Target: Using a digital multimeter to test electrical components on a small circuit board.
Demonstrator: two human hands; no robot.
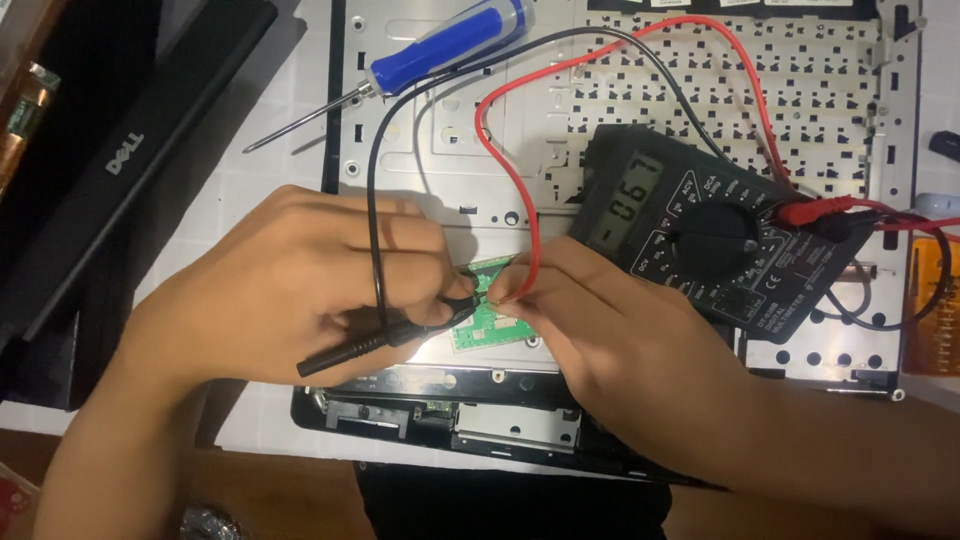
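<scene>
My left hand [300, 300] grips a black probe [360, 348] with its tip down on a small green circuit board [488, 318]. The black lead [372, 200] loops up from it. My right hand [610, 340] pinches the red probe, mostly hidden in my fingers, against the same board; its red lead [510, 170] arcs up and over. Both leads run to a black digital multimeter [720, 240] lying on an opened laptop chassis [470, 150], its display lit with a reading.
A blue-handled screwdriver [430, 55] lies at the top of the chassis. A black laptop lid [110, 150] rests at the left. A perforated metal keyboard plate [800, 80] lies behind the meter. An orange part [935, 300] sits at the right edge.
</scene>
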